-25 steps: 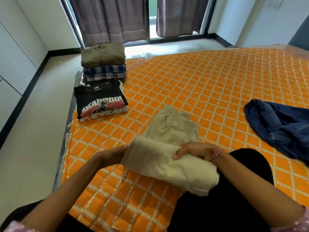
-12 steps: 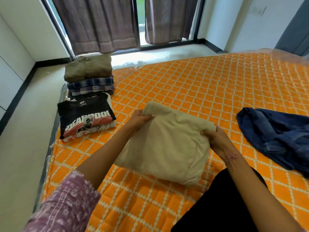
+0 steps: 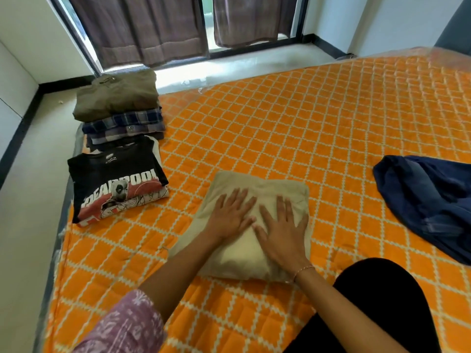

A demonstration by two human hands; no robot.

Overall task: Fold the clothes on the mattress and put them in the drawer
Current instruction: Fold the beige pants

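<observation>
A folded beige garment [image 3: 257, 186] lies flat on the orange quilted mattress [image 3: 293, 123] just in front of me. My left hand [image 3: 230, 215] and my right hand [image 3: 283, 228] both press down on it side by side, palms flat and fingers spread. At the mattress's left edge sits a folded black printed T-shirt [image 3: 114, 182]. Behind it stands a stack of folded clothes [image 3: 122, 110] with an olive piece on top and plaid shirts under it. An unfolded dark blue denim garment [image 3: 428, 202] lies crumpled at the right.
Pale floor [image 3: 30, 225] runs along the mattress's left side, with white cabinet fronts [image 3: 12, 98] beyond. Curtained glass doors [image 3: 178, 24] stand at the far end. My black-clad knee [image 3: 377, 301] rests on the mattress at bottom right. No drawer is in view.
The beige garment, held up between both hands a second ago, was folded over and laid down. Both hands let go of its edges and now press flat on top.
</observation>
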